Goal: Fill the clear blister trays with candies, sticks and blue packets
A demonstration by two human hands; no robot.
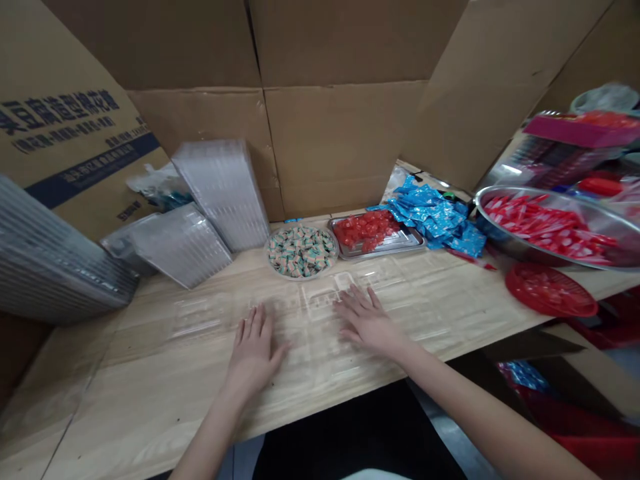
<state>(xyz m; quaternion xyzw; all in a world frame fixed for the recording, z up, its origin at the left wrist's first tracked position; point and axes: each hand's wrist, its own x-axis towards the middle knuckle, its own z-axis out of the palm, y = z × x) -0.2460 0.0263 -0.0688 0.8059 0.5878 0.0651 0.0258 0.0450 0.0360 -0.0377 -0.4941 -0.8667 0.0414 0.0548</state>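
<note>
Several clear plastic trays [197, 316] lie spread flat across the wooden table, hard to tell apart from the wood. My left hand [255, 347] rests palm down over them left of centre, fingers stretched and thumb out. Over the trays to the right lies my right hand [367, 323], also palm down with its fingers spread. Neither hand holds anything. Just beyond them stands a round dish [301, 252] of small green-and-tan wrapped pieces. Beside it, a metal tray [411, 241] carries red translucent pieces [367, 229].
Stacks of clear plastic trays [223, 190] stand at the back left, before a printed cardboard box [75, 120]. Blue packets [435, 213] are heaped at the back right. Near them are a metal bowl [485, 217] of red-and-white pieces and a red basket [550, 303] at the table's edge.
</note>
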